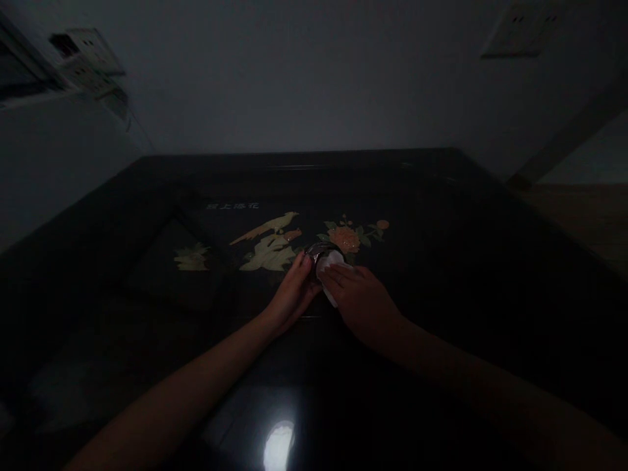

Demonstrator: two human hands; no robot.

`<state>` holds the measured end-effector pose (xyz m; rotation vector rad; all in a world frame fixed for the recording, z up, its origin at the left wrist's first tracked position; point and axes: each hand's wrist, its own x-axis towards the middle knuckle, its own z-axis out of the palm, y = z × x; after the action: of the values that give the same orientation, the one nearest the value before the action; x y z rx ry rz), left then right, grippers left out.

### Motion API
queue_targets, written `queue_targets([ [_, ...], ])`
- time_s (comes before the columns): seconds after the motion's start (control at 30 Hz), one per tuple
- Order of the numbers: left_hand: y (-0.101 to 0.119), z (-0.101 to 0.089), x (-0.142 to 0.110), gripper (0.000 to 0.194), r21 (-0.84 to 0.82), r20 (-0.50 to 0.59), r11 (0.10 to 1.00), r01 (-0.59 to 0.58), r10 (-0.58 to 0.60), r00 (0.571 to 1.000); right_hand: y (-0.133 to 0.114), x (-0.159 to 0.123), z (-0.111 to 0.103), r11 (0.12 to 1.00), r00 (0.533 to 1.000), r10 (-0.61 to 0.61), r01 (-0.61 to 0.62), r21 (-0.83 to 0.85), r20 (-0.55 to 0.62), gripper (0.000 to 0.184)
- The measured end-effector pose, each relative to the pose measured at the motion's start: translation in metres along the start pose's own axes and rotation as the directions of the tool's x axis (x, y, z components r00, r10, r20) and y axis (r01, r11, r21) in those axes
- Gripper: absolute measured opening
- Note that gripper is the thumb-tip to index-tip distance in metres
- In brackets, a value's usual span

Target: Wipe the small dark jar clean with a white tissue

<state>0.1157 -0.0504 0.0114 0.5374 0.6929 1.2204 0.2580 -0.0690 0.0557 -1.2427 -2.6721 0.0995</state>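
Both hands meet over the middle of a dark, glossy table [206,347]. My left hand [295,286] is closed round the side of a small, dark, shiny round object [318,249]; its exact kind is too dim to make out. A white tissue [330,260] lies against the object's near side and opening. My right hand [360,294] presses the tissue there with its fingers together, and part of the tissue hangs below the fingers.
A bird design [269,226] and a flower design [345,239] decorate the tabletop. Behind the table stands a pale wall [304,78], with a socket plate [520,29] at right and several sockets [93,52] at left. Wooden floor [589,216] shows at far right.
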Motion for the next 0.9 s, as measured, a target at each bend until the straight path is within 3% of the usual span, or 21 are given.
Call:
queue_targets([
  [0.1, -0.002, -0.002, 0.000, 0.032, 0.004, 0.006, 1.000, -0.005, 0.005, 1.000, -0.005, -0.001, -0.002, 0.994, 0.997, 0.061, -0.064, 0.093, 0.036, 0.037],
  [0.17, -0.002, -0.002, 0.000, 0.034, 0.021, 0.006, 1.000, -0.009, 0.009, 1.000, -0.004, 0.000, 0.000, 0.957, 0.995, 0.098, -0.100, 0.271, 0.023, 0.037],
  [0.23, -0.001, -0.002, -0.001, 0.035, 0.034, 0.010, 0.999, -0.015, 0.014, 1.000, -0.001, 0.002, 0.005, 0.846, 0.991, 0.135, -0.108, 0.523, -0.014, 0.034],
  [0.3, 0.001, -0.001, -0.001, 0.033, 0.036, 0.023, 0.999, -0.027, 0.026, 0.999, 0.002, 0.004, 0.012, 0.675, 0.982, 0.183, -0.094, 0.732, -0.043, 0.033],
  [0.37, 0.001, -0.001, -0.001, 0.033, 0.043, 0.040, 0.999, -0.027, 0.025, 0.999, 0.003, 0.005, 0.019, 0.529, 0.972, 0.232, -0.094, 0.844, -0.037, 0.033],
  [0.43, 0.001, -0.001, 0.000, 0.033, 0.053, 0.051, 0.998, -0.026, 0.023, 0.998, 0.004, 0.006, 0.023, 0.464, 0.965, 0.261, -0.109, 0.879, -0.019, 0.034],
  [0.5, 0.001, -0.001, 0.000, 0.031, 0.051, 0.057, 0.998, -0.029, 0.026, 0.998, 0.004, 0.005, 0.024, 0.495, 0.963, 0.268, -0.114, 0.861, -0.027, 0.036],
  [0.6, 0.001, -0.001, 0.000, 0.029, 0.035, 0.054, 0.999, -0.034, 0.032, 0.998, 0.007, 0.005, 0.017, 0.665, 0.976, 0.213, -0.118, 0.737, -0.036, 0.037],
  [0.7, 0.001, -0.002, -0.001, 0.029, 0.032, 0.050, 0.999, -0.025, 0.023, 0.998, 0.014, 0.005, 0.008, 0.855, 0.995, 0.103, -0.093, 0.511, 0.008, 0.038],
  [0.77, -0.001, -0.004, 0.000, 0.029, 0.032, 0.055, 0.999, -0.019, 0.017, 0.998, 0.017, 0.005, 0.003, 0.949, 1.000, 0.011, -0.013, 0.314, 0.009, 0.037],
  [0.9, -0.005, -0.009, 0.005, 0.030, 0.026, 0.103, 0.999, -0.042, 0.040, 0.994, 0.021, 0.007, -0.002, 0.986, 0.987, -0.151, 0.147, -0.076, -0.054, 0.026],
])
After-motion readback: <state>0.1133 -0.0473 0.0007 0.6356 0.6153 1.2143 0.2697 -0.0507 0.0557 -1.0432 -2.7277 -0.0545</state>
